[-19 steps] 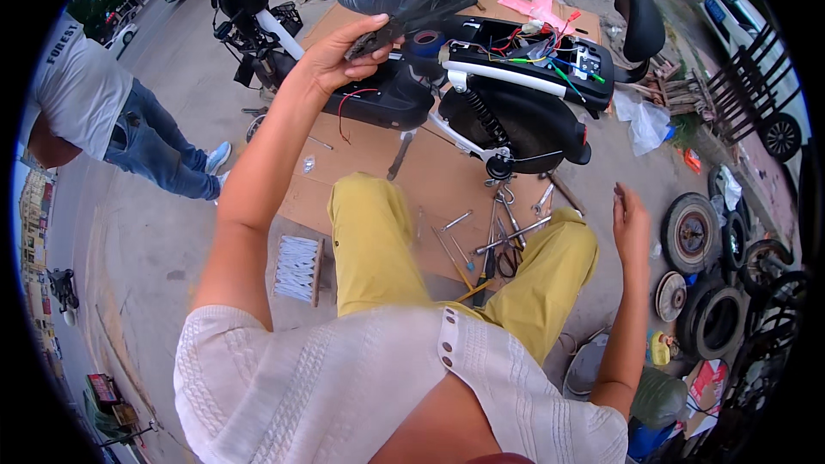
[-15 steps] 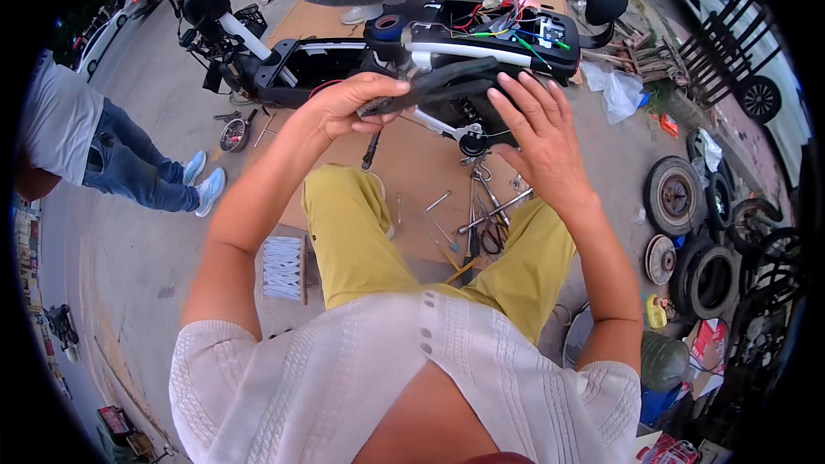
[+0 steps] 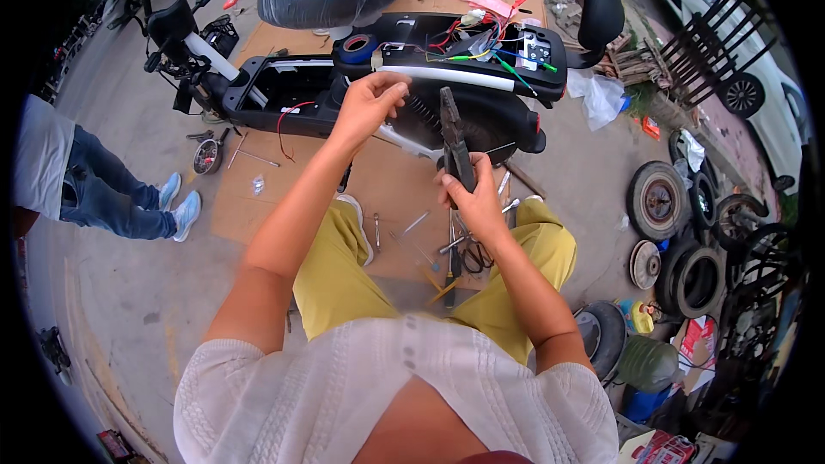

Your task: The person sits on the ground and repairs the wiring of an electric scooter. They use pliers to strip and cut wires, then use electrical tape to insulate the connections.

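— Holding anything in the right hand (image 3: 474,202)?
— Yes, it is closed around the handles of a pair of pliers (image 3: 453,139), which point upward, jaws toward the scooter frame (image 3: 481,112). The tool stands just above the fist, in front of the dark bodywork.
— And the left hand (image 3: 368,103)?
— Raised to the left of the pliers, a little apart from them, fingers pinched together at the tips near a white bar of the frame; I cannot tell what it pinches.
— What lies below?
— Loose hand tools (image 3: 455,245) scattered on a cardboard sheet (image 3: 258,206) on the ground, between the yellow-trousered knees
— Anyone else?
— A person in jeans (image 3: 103,198) stands well apart at the left edge
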Motion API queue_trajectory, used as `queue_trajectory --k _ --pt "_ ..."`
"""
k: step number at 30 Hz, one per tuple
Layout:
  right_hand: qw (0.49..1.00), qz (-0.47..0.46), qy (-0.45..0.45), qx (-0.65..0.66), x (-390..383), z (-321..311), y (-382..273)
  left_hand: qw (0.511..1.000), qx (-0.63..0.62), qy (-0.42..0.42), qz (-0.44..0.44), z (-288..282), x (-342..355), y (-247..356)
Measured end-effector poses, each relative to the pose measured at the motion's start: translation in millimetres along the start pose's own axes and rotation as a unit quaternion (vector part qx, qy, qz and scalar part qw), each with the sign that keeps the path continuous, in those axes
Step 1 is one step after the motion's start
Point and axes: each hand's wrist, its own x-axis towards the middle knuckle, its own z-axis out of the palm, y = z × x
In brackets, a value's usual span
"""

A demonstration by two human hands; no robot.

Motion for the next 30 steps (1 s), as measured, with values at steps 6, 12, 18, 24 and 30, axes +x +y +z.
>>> queue_trajectory --k 6,12,18,24,30 --pt "0.980 0.093 -0.034 0.170 26.7 -14.0 -7.4 0.967 0.146 0.081 0.194 35.9 48.2 -17.4" --pt "0.970 0.135 -0.080 0.185 37.3 -17.4 -11.4 0.959 0.134 0.100 0.228 44.0 71.2 -26.1" --pt "0.943 0.145 -0.153 0.259 49.7 -16.9 -17.0 0.991 -0.060 0.108 0.048 42.2 79.5 -14.1" --pt "0.916 0.167 -0.176 0.319 63.5 -13.5 -30.6 0.974 0.002 0.135 0.184 41.6 87.7 -22.1" --pt "0.908 0.162 -0.189 0.337 68.6 -13.3 -25.8 0.949 0.113 0.156 0.248 42.6 86.8 -16.0"
